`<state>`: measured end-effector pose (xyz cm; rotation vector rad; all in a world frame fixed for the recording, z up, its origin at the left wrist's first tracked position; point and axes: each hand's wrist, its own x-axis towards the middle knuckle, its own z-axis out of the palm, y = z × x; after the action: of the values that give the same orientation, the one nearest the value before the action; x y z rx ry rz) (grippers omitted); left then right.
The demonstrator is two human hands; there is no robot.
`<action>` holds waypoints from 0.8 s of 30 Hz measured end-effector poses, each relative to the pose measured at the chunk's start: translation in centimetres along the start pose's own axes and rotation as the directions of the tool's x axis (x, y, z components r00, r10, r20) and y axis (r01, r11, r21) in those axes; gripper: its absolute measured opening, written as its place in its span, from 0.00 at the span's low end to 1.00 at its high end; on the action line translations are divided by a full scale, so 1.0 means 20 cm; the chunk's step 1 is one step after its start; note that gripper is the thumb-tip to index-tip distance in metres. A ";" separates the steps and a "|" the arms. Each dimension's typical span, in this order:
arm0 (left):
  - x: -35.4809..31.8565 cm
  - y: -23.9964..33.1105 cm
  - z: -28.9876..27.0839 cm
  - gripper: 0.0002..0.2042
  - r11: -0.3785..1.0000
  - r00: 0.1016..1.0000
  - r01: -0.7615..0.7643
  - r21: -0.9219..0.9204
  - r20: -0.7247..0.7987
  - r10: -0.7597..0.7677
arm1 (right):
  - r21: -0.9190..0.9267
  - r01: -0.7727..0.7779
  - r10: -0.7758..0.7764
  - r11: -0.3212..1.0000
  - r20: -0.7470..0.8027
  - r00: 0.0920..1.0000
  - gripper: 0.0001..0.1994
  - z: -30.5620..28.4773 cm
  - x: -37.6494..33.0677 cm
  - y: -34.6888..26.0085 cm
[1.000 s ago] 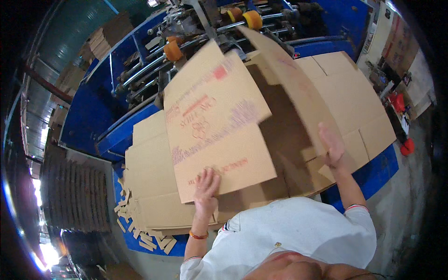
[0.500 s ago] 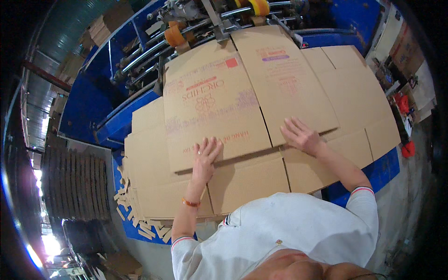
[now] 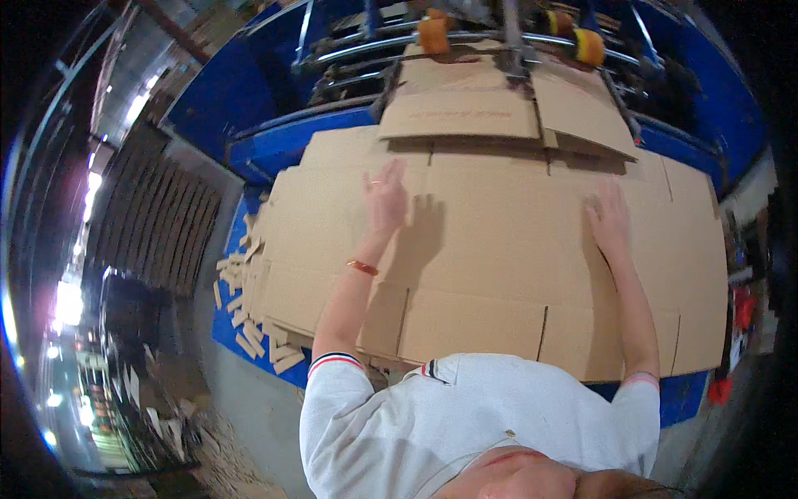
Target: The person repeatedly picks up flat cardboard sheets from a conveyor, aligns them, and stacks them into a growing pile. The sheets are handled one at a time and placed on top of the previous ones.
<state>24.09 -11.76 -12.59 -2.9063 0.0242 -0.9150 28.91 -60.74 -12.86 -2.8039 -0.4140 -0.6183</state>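
A printed cardboard sheet (image 3: 465,115) lies partly under the rollers of a blue machine, its near edge lifted off the stack below. Beneath and nearer to me spreads a stack of flat, unprinted-side-up cardboard sheets (image 3: 499,233) with slots cut in them. My left hand (image 3: 386,198) hovers above this stack with its fingers stretched out, casting a shadow to its right. Over the right part of the stack is my right hand (image 3: 611,218), fingers extended, just short of the printed sheet's near edge. Neither hand holds anything.
The blue machine (image 3: 274,145) has metal shafts and orange rollers (image 3: 432,37). Cardboard offcuts (image 3: 241,312) litter its left ledge. Dark stacked sheets (image 3: 150,212) stand to the left. Something red (image 3: 720,391) hangs at the far right.
The printed sheet has slid away from me into the machine, exposing the stack. Both hands have let it go and moved forward. The view has shifted too.
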 end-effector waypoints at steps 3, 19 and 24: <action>-0.35 -0.64 -0.03 0.26 0.936 0.990 0.123 0.330 0.025 -0.139 | 0.024 -0.083 0.076 0.996 0.214 0.974 0.25 -0.10 -0.28 0.07; -0.52 -1.11 -0.74 0.26 0.546 0.642 0.742 0.388 -0.177 -0.746 | 0.026 -0.109 0.107 0.994 0.065 0.992 0.18 -0.12 -0.39 0.10; -0.40 -1.21 -1.10 0.23 0.695 0.683 0.713 0.095 0.134 -0.718 | 0.066 -0.143 0.136 0.988 0.098 0.986 0.18 -0.22 -0.46 0.04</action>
<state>4.55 10.86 3.15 -2.9343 -1.2175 -0.7074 19.56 -64.78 -13.16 -2.7700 -0.2481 -0.4353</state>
